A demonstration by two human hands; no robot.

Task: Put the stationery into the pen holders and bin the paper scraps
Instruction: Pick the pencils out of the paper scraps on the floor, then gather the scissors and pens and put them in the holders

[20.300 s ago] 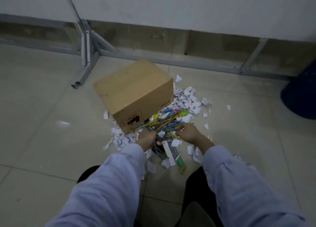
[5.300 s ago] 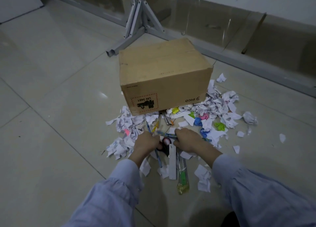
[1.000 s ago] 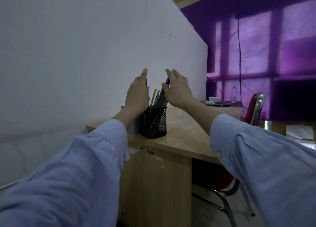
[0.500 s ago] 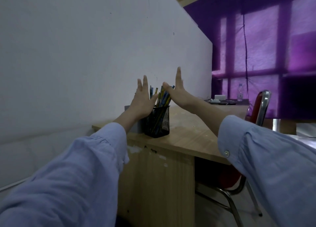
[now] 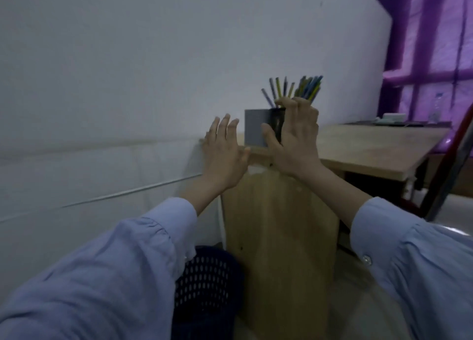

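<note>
The black mesh pen holder (image 5: 277,120) stood at the near corner of the wooden desk (image 5: 378,147), packed with pencils and pens (image 5: 302,88) that fanned upward. A grey holder (image 5: 256,127) sat just beside it on the left. My right hand (image 5: 294,140) was spread open in front of the black holder, fingers wide, gripping nothing. My left hand (image 5: 224,152) was open too, empty, before the desk edge. A dark perforated bin (image 5: 204,283) sat below.
</note>
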